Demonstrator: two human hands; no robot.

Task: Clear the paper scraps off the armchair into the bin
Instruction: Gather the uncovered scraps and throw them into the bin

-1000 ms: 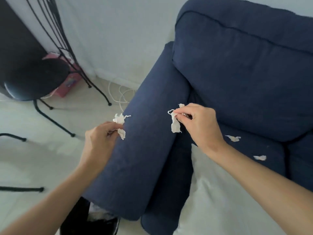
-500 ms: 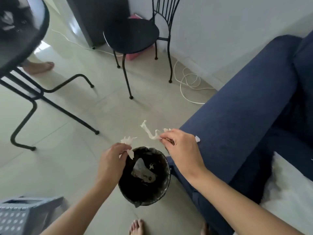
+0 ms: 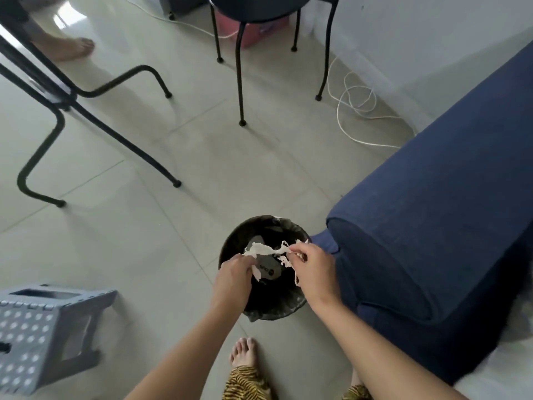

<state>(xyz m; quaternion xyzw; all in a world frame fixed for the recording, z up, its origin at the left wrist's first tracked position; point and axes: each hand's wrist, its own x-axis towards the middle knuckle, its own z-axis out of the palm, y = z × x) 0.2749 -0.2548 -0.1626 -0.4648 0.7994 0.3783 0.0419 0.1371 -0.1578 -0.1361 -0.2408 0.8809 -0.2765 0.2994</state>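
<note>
I find both hands over the mouth of the bin (image 3: 230, 249), a round black one with a liner, standing on the floor directly beneath them and just beside the blue armchair (image 3: 432, 226), which lies to the right of my right hand; my left hand (image 3: 233, 280) is closed in a pinch on a torn piece of white paper (image 3: 256, 274), and my right hand (image 3: 313, 269) pinches a longer ragged strip (image 3: 266, 251) that trails across toward the left hand, with a thin tail hanging below the right fingers; whether the two pieces are joined I cannot tell. The paper scraps judge as very light, limp and easily torn, likely to cling to fingers or drift sideways when let go; a fingertip pinch on the bunched middle serves better than on a thin tail. A grey card-like item already lies in the bin under the hands. A grey folding step stool (image 3: 43, 327) stands well to the left of my left arm; the armchair seat is out of view, so remaining scraps cannot be confirmed.
</note>
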